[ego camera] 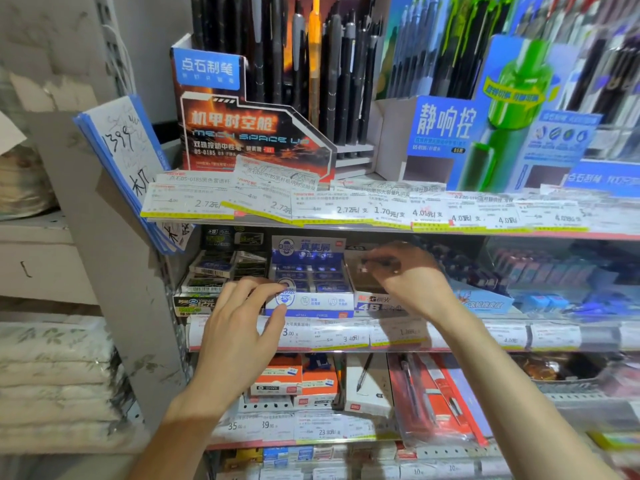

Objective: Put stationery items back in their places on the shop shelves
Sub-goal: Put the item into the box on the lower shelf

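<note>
Reading "4B": eraser box (379,303) label

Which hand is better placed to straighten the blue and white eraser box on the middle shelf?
Left, probably: the left hand already touches the blue and white eraser box, while the right hand is over the neighbouring box.

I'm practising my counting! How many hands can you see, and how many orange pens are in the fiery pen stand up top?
Hands: 2, the left hand and the right hand
Orange pen: 1
Total: 3
</note>
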